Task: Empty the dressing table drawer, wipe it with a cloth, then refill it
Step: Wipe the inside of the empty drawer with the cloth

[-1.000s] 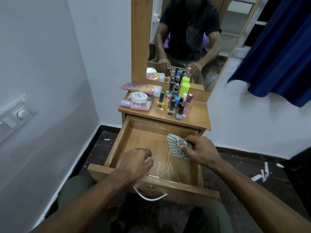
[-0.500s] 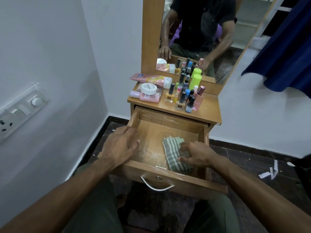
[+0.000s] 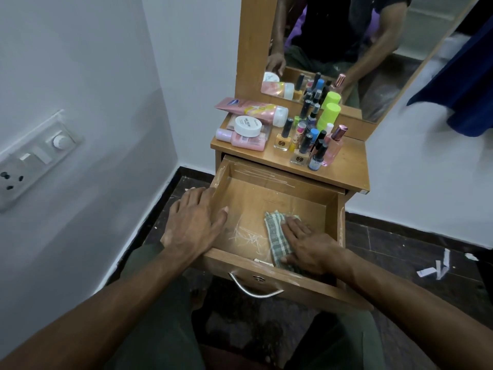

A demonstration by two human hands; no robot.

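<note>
flat right hand (image 3: 310,245) presses cloth (image 3: 277,237) (drawer (image 3: 340,222) corner).

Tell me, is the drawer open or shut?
Open. The drawer is pulled out; its wooden bottom shows, with only the cloth under the right hand.

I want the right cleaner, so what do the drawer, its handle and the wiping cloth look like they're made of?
Drawer: seemingly laminated or varnished wood, brown grain, pale scratches. Handle: probably polished metal, silvery and shiny. Cloth: woven fabric, likely cotton, striped, folded, matte.
</note>
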